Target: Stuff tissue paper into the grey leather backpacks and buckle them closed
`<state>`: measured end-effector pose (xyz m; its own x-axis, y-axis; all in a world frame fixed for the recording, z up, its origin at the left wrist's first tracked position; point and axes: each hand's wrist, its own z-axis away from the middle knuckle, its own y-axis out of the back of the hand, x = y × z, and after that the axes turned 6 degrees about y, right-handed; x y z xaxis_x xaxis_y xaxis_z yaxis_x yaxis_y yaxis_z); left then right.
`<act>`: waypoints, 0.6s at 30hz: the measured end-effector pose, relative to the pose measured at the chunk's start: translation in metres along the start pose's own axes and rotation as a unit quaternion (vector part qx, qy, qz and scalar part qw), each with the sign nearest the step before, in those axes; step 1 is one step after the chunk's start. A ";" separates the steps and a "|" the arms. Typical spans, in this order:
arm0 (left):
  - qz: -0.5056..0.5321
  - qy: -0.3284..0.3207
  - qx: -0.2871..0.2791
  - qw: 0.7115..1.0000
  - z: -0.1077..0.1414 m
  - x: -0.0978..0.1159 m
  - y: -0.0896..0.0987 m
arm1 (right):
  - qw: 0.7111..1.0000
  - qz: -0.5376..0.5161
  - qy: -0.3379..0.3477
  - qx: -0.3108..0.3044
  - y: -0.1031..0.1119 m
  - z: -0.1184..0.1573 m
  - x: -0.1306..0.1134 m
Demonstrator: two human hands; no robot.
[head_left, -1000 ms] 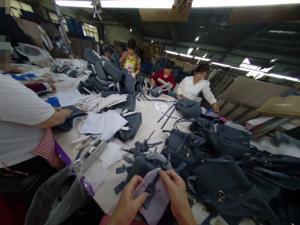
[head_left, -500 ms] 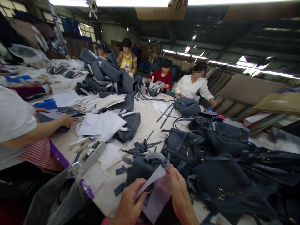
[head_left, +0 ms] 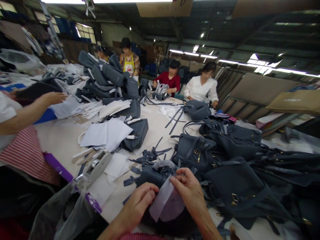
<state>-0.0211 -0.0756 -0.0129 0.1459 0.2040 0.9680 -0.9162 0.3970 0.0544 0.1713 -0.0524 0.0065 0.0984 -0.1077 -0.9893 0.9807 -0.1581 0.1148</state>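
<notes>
A dark blue-grey handbag [head_left: 150, 176] lies in front of me, its handle [head_left: 165, 164] wrapped in clear plastic. My right hand [head_left: 188, 186] pinches the upper end of a thin, translucent white sheet [head_left: 162, 196]. The sheet is folded over and hangs down across the near side of the bag. At the sheet's left, my left hand [head_left: 142, 201] is closed with its fingers curled against the bag's edge. What sits between those fingertips is hidden.
Several dark handbags [head_left: 195, 150] crowd the right. Loose straps [head_left: 152, 155], paper sheets [head_left: 105, 133] and a grey tool-like device [head_left: 100, 165] lie on the table [head_left: 160, 123]. A co-worker's arm [head_left: 32, 110] reaches in from the left. More people sit or stand beyond the table.
My left hand has come off the white sheet and moved slightly left and up. My right hand has shifted its grip on the sheet. The co-worker at left has lifted a dark piece away from the table.
</notes>
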 end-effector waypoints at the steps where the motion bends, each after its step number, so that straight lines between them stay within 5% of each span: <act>1: 0.024 0.017 -0.013 0.999 -0.008 0.007 0.003 | 1.000 -0.003 0.003 -0.012 0.001 0.000 0.000; 8: 0.036 0.079 -0.142 0.986 -0.057 0.029 -0.011 | 0.999 0.018 0.019 -0.030 0.011 -0.002 -0.003; 12: 0.109 0.129 -0.128 0.977 -0.064 0.032 -0.030 | 0.990 -0.136 -0.034 0.025 0.023 0.011 0.000; 15: 0.196 0.170 -0.098 0.961 -0.065 0.032 -0.044 | 0.947 -0.311 -0.072 0.032 0.033 0.035 0.008; 18: 0.246 0.164 -0.058 0.954 -0.064 0.032 -0.057 | 0.925 -0.368 -0.085 0.035 0.039 0.060 0.019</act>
<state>0.0593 -0.0346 -0.0002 -0.1640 0.6522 0.7401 -0.8593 0.2740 -0.4319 0.2012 -0.1196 -0.0027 -0.6262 -0.0976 -0.7735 0.7572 -0.3125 -0.5736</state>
